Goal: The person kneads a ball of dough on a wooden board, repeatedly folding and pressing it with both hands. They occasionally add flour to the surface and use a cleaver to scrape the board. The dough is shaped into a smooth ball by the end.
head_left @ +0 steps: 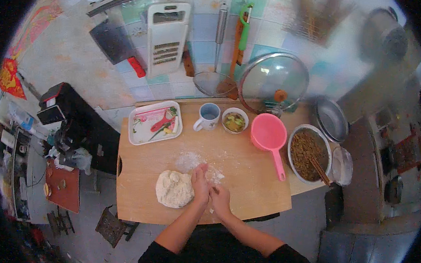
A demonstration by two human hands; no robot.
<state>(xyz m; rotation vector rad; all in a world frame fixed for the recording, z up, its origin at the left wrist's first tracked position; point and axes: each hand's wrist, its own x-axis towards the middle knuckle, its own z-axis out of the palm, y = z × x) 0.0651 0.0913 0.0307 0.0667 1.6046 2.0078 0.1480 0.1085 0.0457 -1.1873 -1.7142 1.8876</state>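
Note:
A rough, pale lump of dough (174, 189) rests on the wooden board (246, 181), toward its near left part. Just right of the dough stands my left hand (199, 183), its fingers stretched out and pointing away from me, its back toward the dough. My right hand (219, 201) is against the palm side of the left one, with its fingers curled in. Whatever those fingers may hold is hidden. White flour (189, 161) is scattered on the board beyond both hands.
Along the board's far side are a white tray (133, 133) with a red-handled knife, a mug (209, 116), a small bowl (234, 129) and a pink dipper (269, 132). A metal bowl of brown filling (306, 153) with chopsticks stands right. A glass lid (273, 80) leans on the wall.

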